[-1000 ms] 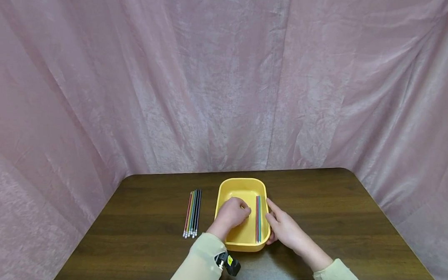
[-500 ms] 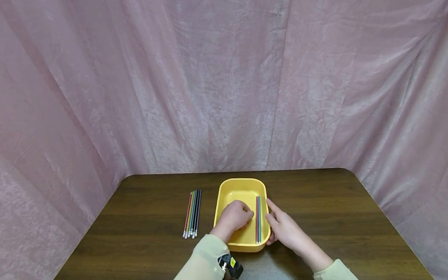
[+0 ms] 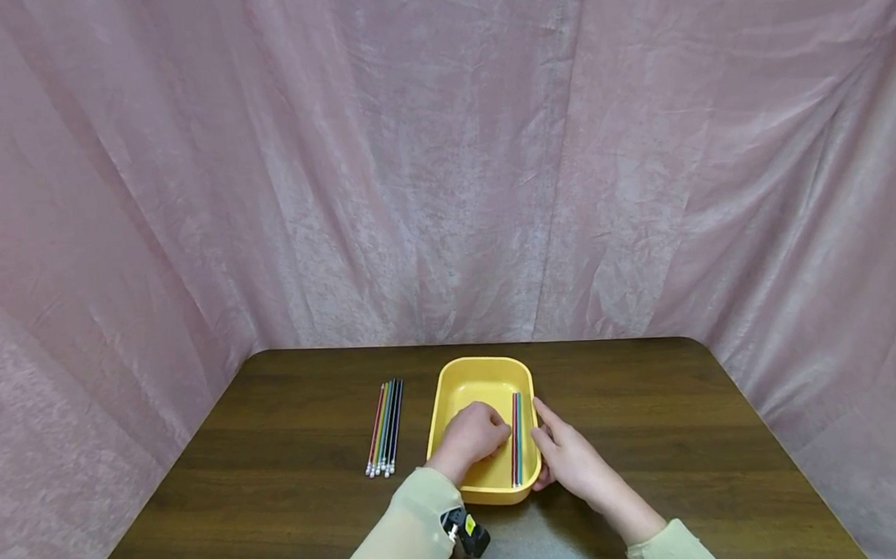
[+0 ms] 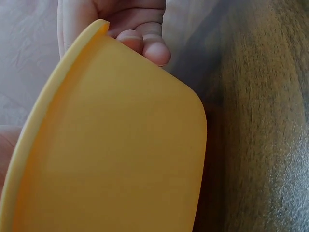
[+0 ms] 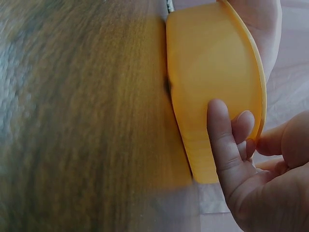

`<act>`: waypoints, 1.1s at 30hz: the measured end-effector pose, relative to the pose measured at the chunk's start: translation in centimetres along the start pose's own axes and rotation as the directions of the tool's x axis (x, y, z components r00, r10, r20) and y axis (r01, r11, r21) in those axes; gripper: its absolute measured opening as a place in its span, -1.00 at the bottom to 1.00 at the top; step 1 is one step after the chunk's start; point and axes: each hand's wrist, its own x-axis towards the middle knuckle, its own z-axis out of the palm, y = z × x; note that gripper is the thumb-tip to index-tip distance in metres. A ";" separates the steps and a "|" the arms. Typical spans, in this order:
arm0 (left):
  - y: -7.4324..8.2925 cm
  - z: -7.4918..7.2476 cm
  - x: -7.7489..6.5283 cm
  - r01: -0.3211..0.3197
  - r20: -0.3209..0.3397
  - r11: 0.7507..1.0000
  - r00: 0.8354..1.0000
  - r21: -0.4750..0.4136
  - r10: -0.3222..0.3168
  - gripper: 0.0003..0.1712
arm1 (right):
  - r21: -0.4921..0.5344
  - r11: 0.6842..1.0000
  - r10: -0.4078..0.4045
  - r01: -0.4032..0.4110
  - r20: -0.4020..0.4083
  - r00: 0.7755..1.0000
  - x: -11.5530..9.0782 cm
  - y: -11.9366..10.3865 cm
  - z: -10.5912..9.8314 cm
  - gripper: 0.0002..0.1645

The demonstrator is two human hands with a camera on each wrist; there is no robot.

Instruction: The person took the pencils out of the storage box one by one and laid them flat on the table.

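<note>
A yellow plastic tray (image 3: 484, 365) stands on the table. A red pencil (image 3: 514, 427) and a teal pencil (image 3: 519, 426) lie side by side in it, along its right wall. My left hand (image 3: 470, 433) reaches in over the left rim, fingers curled, fingertips right at the red pencil's left side. What is under those fingers is hidden. At the right wall, my right hand (image 3: 568, 458) holds the tray, thumb and index finger at the rim. In the right wrist view, its other fingers (image 5: 221, 128) lie against the outer wall.
Left of the tray, several pencils (image 3: 385, 428) with white erasers lie in a row, erasers toward me. Beneath everything is a brown wood-grain table (image 3: 649, 404). A pink curtain (image 3: 443, 163) hangs behind it.
My left hand has moved slightly right and nearer to me inside the tray, up to the red pencil. The right hand and the pencils outside keep their places.
</note>
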 end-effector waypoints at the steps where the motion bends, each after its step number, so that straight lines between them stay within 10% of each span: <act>1: 0.0 0.1 0.0 0.007 0.000 1.000 1.000 0.003 -0.007 -0.71 | 0.001 1.000 0.000 0.000 0.000 1.000 0.0 0.0 0.0 -0.26; 33: -1.6 2.1 2.1 -0.047 -0.015 0.996 0.999 0.082 0.049 -0.70 | 0.003 1.000 -0.025 0.025 0.018 1.000 0.1 0.1 -0.2 -0.25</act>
